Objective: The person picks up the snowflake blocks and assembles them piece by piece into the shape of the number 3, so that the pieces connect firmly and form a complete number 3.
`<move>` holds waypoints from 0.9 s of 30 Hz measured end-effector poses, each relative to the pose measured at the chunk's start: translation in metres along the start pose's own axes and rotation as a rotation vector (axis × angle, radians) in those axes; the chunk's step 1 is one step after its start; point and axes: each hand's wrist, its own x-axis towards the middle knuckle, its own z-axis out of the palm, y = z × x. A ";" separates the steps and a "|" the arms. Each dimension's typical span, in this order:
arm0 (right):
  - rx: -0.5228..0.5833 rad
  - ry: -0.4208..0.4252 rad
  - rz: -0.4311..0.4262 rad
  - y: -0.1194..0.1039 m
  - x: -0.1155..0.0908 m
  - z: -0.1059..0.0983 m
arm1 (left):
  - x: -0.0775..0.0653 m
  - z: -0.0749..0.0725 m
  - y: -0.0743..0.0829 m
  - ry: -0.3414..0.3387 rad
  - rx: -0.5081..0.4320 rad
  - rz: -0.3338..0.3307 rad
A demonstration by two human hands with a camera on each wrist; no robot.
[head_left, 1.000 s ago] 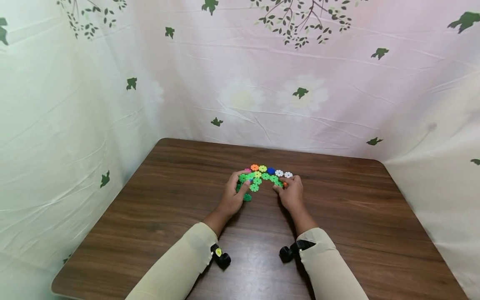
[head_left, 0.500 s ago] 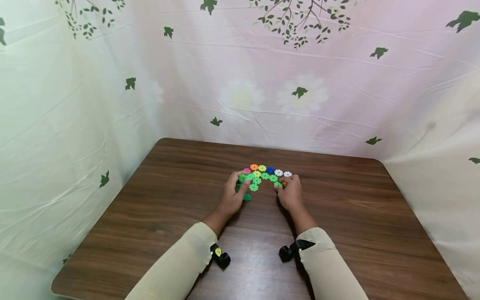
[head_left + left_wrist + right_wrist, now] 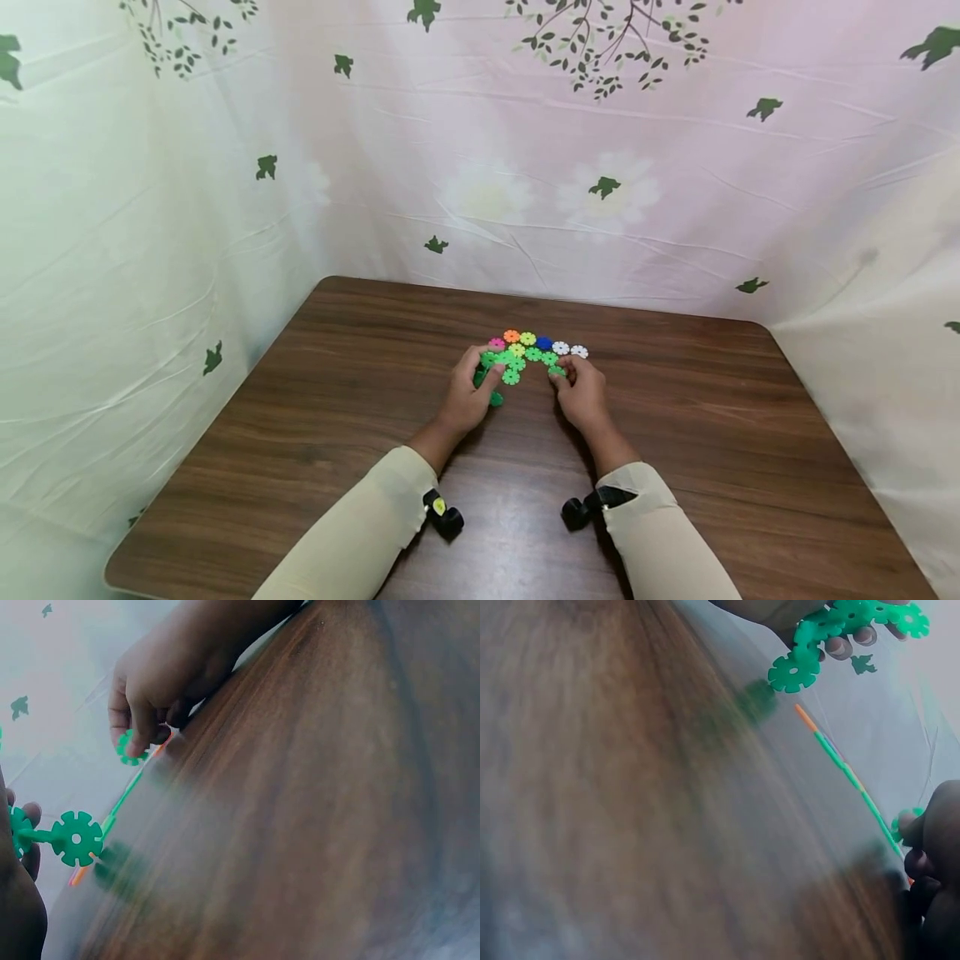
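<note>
My left hand [image 3: 467,396] holds a joined cluster of green notched plastic discs [image 3: 793,673], raised over the table with one disc hanging lowest. My right hand [image 3: 585,396] pinches a single green notched disc [image 3: 133,754] between thumb and fingers, standing on edge close to the end of a flat green row. That row of green discs [image 3: 532,354] lies on the table between the hands, with a yellow disc [image 3: 517,350] and a lower green disc [image 3: 512,377] at its left. My left fingers partly cover the held cluster.
Behind the green row lie a pink disc [image 3: 497,342], an orange disc [image 3: 512,336], a yellow disc, a blue disc [image 3: 543,343] and two white discs [image 3: 579,352]. The brown wooden table [image 3: 337,400] meets a printed curtain [image 3: 480,250] at its back and sides.
My right fingers have shifted slightly around the green disc, and the orange bit seen beside them earlier is now hidden in the head view. The left hand stays nearly still with its cluster.
</note>
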 end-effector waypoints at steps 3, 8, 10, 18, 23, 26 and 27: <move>0.054 0.009 -0.024 -0.001 -0.002 0.000 | 0.000 0.000 0.001 0.000 0.003 -0.004; 0.190 0.008 -0.098 -0.004 -0.005 0.000 | -0.001 0.000 0.002 0.003 0.008 -0.009; 0.244 0.014 -0.133 -0.006 -0.006 0.001 | -0.001 0.000 0.002 0.008 0.008 -0.002; 0.335 0.028 -0.185 -0.017 -0.010 0.004 | -0.001 0.002 0.006 0.043 0.008 0.014; 0.351 0.042 -0.176 -0.022 -0.013 0.007 | -0.001 0.002 0.005 0.042 0.007 -0.001; 0.369 0.050 -0.181 -0.023 -0.014 0.007 | -0.001 0.001 0.006 0.033 0.011 -0.003; 0.381 0.050 -0.184 -0.023 -0.014 0.007 | -0.001 0.001 0.006 0.030 0.010 -0.002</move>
